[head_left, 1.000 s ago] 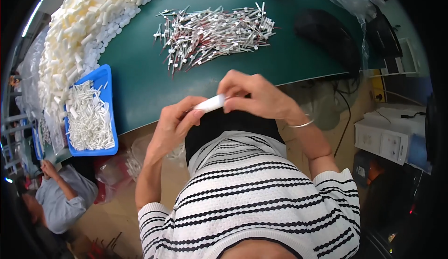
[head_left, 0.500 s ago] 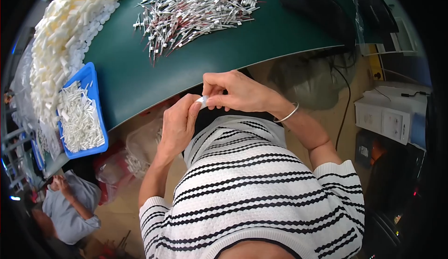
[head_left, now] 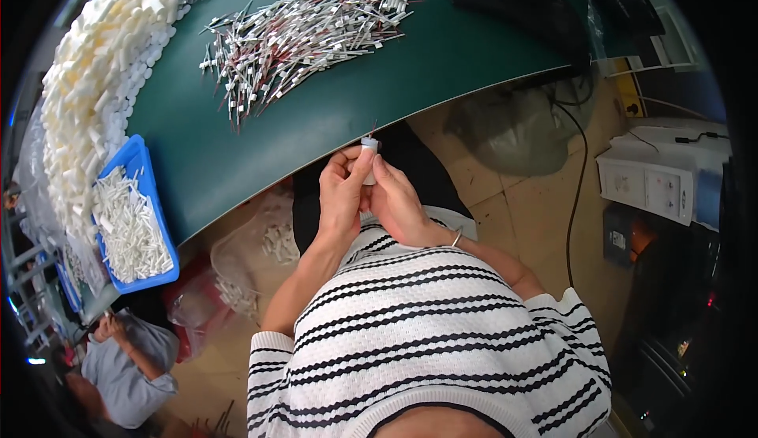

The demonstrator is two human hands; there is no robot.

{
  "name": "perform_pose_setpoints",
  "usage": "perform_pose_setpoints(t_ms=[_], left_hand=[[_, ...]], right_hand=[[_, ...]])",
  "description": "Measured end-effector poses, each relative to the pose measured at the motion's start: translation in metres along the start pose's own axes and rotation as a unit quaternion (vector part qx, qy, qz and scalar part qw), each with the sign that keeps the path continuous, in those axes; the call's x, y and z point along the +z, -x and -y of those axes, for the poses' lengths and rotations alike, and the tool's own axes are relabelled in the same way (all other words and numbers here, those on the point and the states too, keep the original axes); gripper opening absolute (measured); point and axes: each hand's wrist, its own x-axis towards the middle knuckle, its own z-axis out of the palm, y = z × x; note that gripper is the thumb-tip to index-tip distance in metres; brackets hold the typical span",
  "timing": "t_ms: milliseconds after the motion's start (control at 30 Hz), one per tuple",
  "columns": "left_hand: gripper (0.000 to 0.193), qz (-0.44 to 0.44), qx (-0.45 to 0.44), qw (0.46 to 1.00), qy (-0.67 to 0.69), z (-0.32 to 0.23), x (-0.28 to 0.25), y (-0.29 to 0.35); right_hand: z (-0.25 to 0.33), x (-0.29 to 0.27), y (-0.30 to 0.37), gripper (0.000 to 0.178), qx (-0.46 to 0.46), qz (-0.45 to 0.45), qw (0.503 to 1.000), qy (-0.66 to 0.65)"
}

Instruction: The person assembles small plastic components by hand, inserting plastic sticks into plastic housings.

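Both my hands are together just off the table's near edge, closed around one small white cylinder (head_left: 369, 145). My left hand (head_left: 339, 197) pinches it from the left, thumb pressed against its side. My right hand (head_left: 401, 207) holds it lower down on the right, with the thumb upright along it. The cylinder stands roughly upright, and thin dark reddish wire-like ends stick out of its top. Fingers hide its lower part. Beyond my hands, a loose pile of thin grey, white and red stick-like pieces with white blocks (head_left: 304, 39) lies on the green table (head_left: 237, 158).
A blue tray (head_left: 163, 237) of small white tubes sits at the table's left edge. Behind it heaps a mass of white and cream cylinders (head_left: 95, 83). A black object (head_left: 517, 4) lies far right. Another person (head_left: 130, 367) sits lower left. A dark cable (head_left: 583, 193) hangs at right.
My hands have turned the white cylinder upright, its wire ends now showing. My right hand has dropped from above to beside my left. The view has shifted slightly.
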Motion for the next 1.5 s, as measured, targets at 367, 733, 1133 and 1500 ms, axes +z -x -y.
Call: perform_pose_setpoints(t_ms=[367, 733, 1133, 1500], left_hand=[[0.031, 0.114, -0.05, 0.991, 0.047, -0.018, -0.003, -0.009], [0.017, 0.095, -0.058, 0.988, 0.11, -0.026, -0.005, -0.011], [0.026, 0.151, -0.008, 0.988, 0.027, -0.029, -0.023, 0.008], [0.027, 0.102, 0.017, 0.988, 0.116, -0.045, -0.044, 0.045]], right_hand=[[0.016, 0.0, -0.006, 0.04, 0.045, -0.01, 0.994, -0.102], [0.049, -0.001, -0.01, 0.036, 0.271, 0.054, 0.9, -0.336], [0.04, -0.008, -0.009, 0.053, 0.007, 0.099, 0.957, 0.273], [0.078, 0.033, -0.016, 0.074, -0.394, 0.26, 0.617, 0.629]])
